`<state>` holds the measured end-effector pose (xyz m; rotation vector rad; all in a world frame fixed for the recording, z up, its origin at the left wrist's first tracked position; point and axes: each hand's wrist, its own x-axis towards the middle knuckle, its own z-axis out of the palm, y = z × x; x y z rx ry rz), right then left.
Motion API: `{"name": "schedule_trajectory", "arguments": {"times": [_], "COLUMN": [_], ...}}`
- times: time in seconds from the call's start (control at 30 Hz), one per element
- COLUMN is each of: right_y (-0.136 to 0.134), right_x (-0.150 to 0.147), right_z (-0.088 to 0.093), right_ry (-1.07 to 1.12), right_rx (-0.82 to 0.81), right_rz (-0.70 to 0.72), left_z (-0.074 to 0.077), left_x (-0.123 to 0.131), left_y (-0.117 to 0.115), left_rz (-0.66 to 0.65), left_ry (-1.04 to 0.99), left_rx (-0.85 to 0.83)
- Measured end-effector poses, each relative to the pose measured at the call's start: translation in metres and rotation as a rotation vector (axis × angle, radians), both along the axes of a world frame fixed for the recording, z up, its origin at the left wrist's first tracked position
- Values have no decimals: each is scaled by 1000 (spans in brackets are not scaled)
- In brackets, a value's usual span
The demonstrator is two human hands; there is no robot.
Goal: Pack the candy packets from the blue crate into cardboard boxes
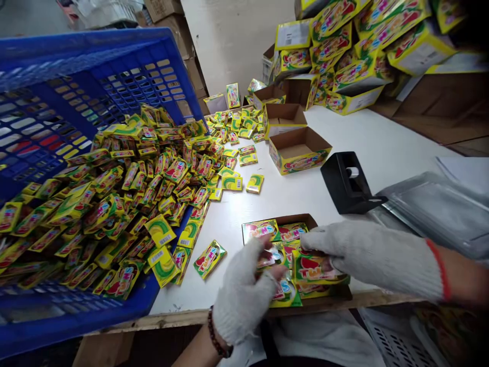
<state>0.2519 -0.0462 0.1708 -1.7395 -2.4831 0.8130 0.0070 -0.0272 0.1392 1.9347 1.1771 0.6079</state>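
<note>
A shallow open carton (313, 220) lies at the table's front edge, filled with small yellow-green candy boxes printed with fruit. My left hand (244, 290), in a whitish knit glove with bare fingertips, reaches over its left side. Its fingers are bent and apart, touching the small boxes under them. My right hand (367, 255), gloved the same way, comes in from the right with its fingers closed on a small candy box (305, 267) at the carton's right half. One loose small box (210, 259) lies on the table left of the carton.
A tilted blue crate (153, 300) spills a heap of small boxes (153, 178) onto the white table (244, 209). Behind stand open cartons (300, 145) and a stack of printed cartons (351, 51). A black tape dispenser (340, 188) and clear plastic (431, 209) are at right.
</note>
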Motion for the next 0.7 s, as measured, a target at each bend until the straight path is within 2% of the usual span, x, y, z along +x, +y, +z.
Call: {"name": "schedule_trajectory", "arguments": {"times": [0.07,0.13,0.23,0.33,0.43,0.5,0.6,0.7], "right_y": [7,16,27,36,38,33,20,3], "right_x": [1,-4,-19,-30,-31,-30,-30,-33], "right_z": [-1,-2,-4,-8,-17,-26,-45,-75], "right_ry": [-164,-308,-332,-253,-207,-196,-259,-233], "right_rx": [-110,-173,-144,-128,-187,-166,-165,-113], "right_rz": [-5,75,214,302,306,275,207,89], "left_z": [-13,-29,-54,-75,-86,-83,-64,-38], "left_x": [-25,-56,-96,-117,-124,-122,-112,-91], "left_y": [16,33,45,42,36,34,33,29], "left_rz": [113,178,201,184,208,270,367,369], "left_ry": [140,388,823,1021,913,739,468,229], "left_rx": [167,286,247,237,268,258,231,188]}}
